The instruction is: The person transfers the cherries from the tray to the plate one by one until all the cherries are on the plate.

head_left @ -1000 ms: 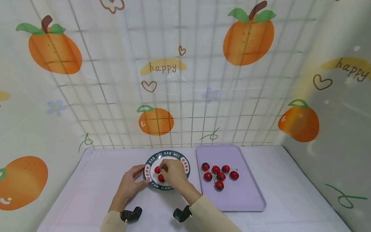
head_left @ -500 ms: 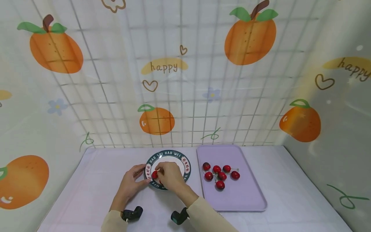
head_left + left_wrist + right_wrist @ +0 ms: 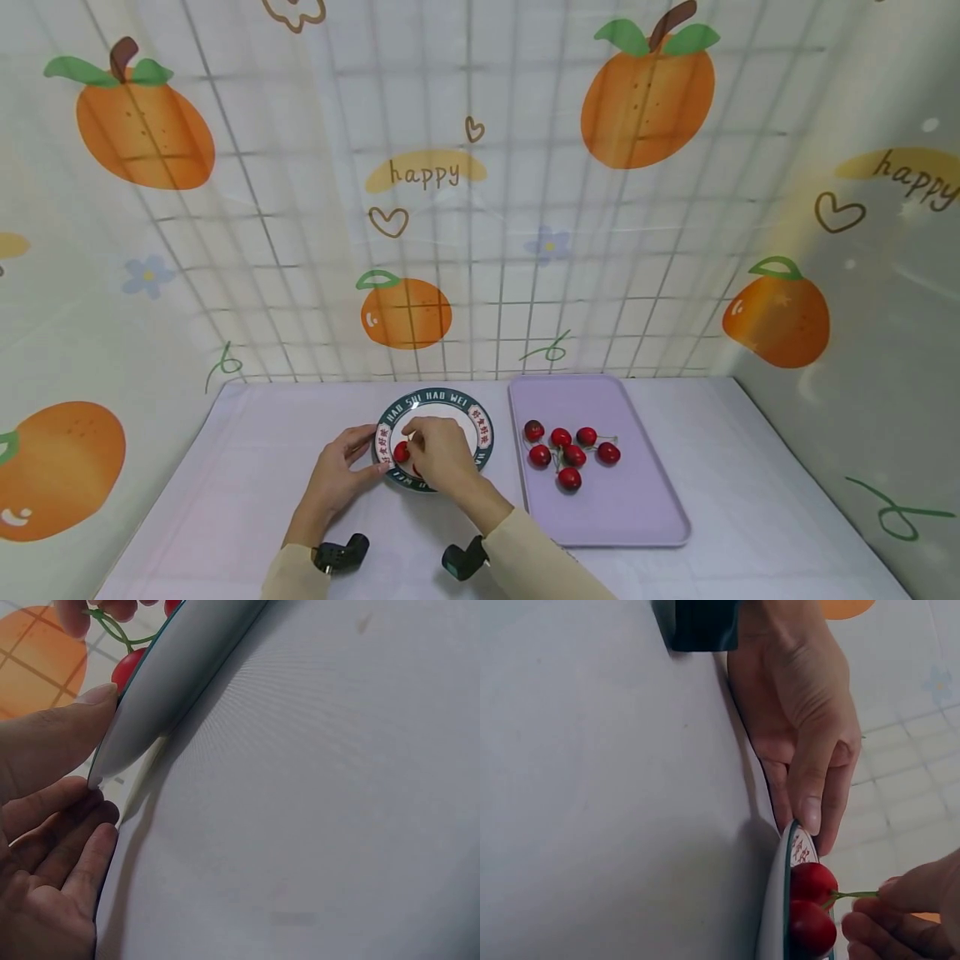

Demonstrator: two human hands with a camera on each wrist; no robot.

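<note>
A round plate (image 3: 480,421) with a dark green lettered rim lies on the table. My left hand (image 3: 339,468) grips its left edge, thumb (image 3: 86,712) on the rim and index finger beneath it. Over the plate, my right hand (image 3: 446,457) pinches the green stem (image 3: 859,894) of a pair of cherries between thumb and index finger. One red cherry (image 3: 814,882) and its partner (image 3: 812,930) sit side by side on the plate near the left hand. In the head view, the right hand covers most of the second cherry.
Right of the plate lies a lilac tray (image 3: 607,512) with several red cherries (image 3: 573,456) on its left half, stems attached. A patterned curtain (image 3: 510,208) stands behind the white-covered table (image 3: 757,500).
My right hand has shifted slightly left over the plate, and the cherry pair has moved left with it. During the last half second both hands look still.
</note>
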